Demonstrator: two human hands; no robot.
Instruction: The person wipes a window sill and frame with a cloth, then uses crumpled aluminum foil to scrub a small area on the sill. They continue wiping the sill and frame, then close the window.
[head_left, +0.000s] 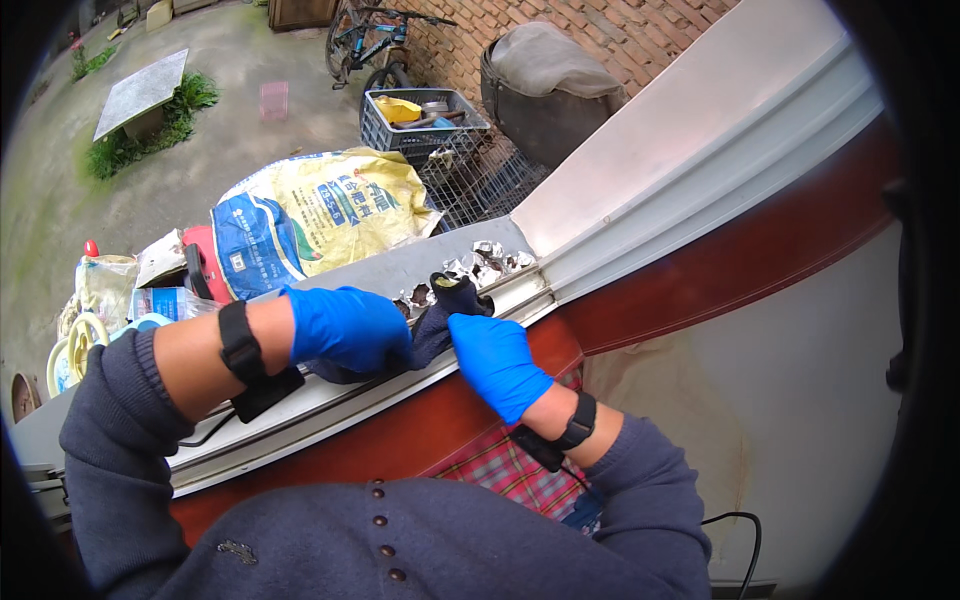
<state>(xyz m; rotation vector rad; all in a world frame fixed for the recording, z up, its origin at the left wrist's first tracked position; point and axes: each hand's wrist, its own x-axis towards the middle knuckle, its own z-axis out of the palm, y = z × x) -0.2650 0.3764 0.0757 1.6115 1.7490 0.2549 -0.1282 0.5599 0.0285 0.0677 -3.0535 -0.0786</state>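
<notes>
Blue disposable gloves cover both of my hands. A dark fabric item (433, 337) is bunched over the white window track between them, its upper end gathered and showing something greenish. My left hand (351, 330) is closed on the lower left part of the cloth, with the fingertips hidden. My right hand (499, 367) grips the cloth's right side in a fist. Just behind the cloth, crumpled foil (487, 262) with dark round pieces lies on the grey outer sill (360, 259).
Beyond the sill lie a yellow and blue woven sack (330, 210), wire cages (480, 180) and a grey plastic crate (420, 131) of odds and ends. A white window frame (705, 150) rises at the right. Plastic bags and a basin stand at the left.
</notes>
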